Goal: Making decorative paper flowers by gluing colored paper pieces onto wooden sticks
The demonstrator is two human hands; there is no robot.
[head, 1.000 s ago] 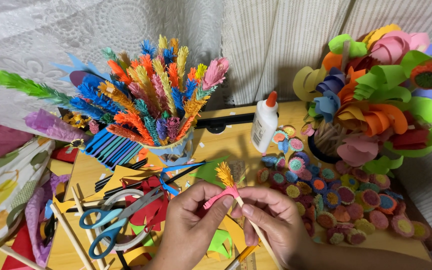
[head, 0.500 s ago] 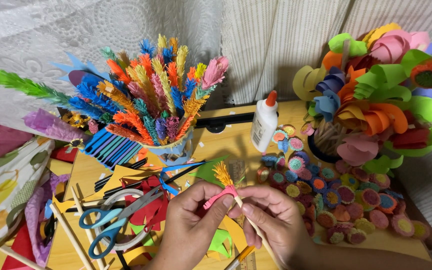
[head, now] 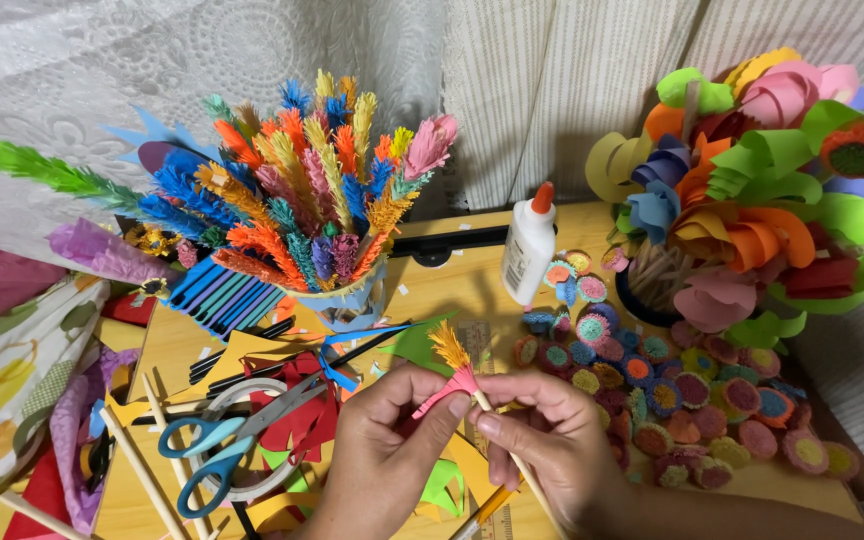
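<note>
Matt paper fringe (head: 449, 347), seemingly wooden stick (head: 527, 475), glossy plastic glue bottle (head: 528, 250).

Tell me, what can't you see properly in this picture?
- Head view: the wooden stick runs down behind the right hand, lower end hidden.
- The container under the paper flowers is mostly covered by them.
- The left hand is cut off at the bottom edge.

Scissors (head: 222, 440) left, paper rosettes (head: 672, 390) right hem the hands (head: 472, 440).
</note>
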